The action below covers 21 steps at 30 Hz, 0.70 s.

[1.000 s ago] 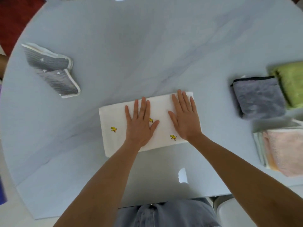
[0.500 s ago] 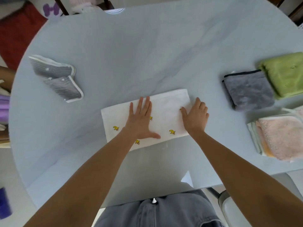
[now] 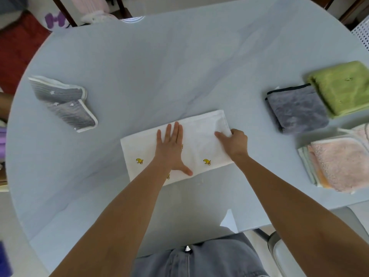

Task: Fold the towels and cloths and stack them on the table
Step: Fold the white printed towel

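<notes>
Towel (image 3: 199, 134) lengthwise left-right, far-right tilt; left hand (image 3: 171, 149) flat atop, right hand (image 3: 235, 142) seemingly pinching its end.

The flat left hand (image 3: 172, 149) covers the middle of the folded white banana-print cloth (image 3: 201, 136), hiding parts of two yellow prints. The right hand (image 3: 235, 143) hides the fingertips curled at the cloth's right edge. The folded green terry towel (image 3: 343, 89) and the stacked peach and pale cloths (image 3: 339, 166) are cut off by the right edge.
</notes>
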{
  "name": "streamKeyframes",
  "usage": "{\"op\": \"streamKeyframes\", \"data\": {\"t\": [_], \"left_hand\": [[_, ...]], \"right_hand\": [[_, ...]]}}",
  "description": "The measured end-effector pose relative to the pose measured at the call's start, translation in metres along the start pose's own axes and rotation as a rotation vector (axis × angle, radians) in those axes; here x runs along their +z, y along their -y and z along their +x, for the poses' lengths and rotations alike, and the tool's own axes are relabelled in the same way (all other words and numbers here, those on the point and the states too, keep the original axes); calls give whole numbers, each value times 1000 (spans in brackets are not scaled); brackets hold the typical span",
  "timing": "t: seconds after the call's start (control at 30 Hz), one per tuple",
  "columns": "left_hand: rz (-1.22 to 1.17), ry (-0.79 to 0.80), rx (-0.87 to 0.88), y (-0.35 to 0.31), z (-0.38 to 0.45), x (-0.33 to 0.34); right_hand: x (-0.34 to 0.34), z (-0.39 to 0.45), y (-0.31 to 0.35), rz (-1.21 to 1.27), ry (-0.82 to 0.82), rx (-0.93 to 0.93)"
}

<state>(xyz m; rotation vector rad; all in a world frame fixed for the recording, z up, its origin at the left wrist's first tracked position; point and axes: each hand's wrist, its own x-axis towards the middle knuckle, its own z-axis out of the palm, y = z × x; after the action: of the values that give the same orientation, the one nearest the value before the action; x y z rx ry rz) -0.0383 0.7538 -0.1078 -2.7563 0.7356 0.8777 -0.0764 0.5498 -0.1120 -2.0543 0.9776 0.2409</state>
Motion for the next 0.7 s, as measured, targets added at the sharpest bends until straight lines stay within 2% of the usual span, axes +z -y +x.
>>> {"op": "streamKeyframes", "data": {"t": [0.3,0.43,0.53,0.57,0.63,0.7], "left_hand": [[-76,18,-51,-9,7,-4],[-60,28,-77,-12,17,-10],[-150,10,21,-9,19,-11],[-283,-2,75,-4,15,-12],[-789,-89,102,10,3,-18],[-1427,-158,-84,30,-16,-27]], "right_hand": [[-12,0,6,-119,-120,-129],[-14,-3,30,63,-125,-228],[-13,-21,49,158,-64,-297],[-12,-30,54,169,-32,-309],[-8,-45,61,178,32,-318],[2,-65,71,126,99,-354]]}}
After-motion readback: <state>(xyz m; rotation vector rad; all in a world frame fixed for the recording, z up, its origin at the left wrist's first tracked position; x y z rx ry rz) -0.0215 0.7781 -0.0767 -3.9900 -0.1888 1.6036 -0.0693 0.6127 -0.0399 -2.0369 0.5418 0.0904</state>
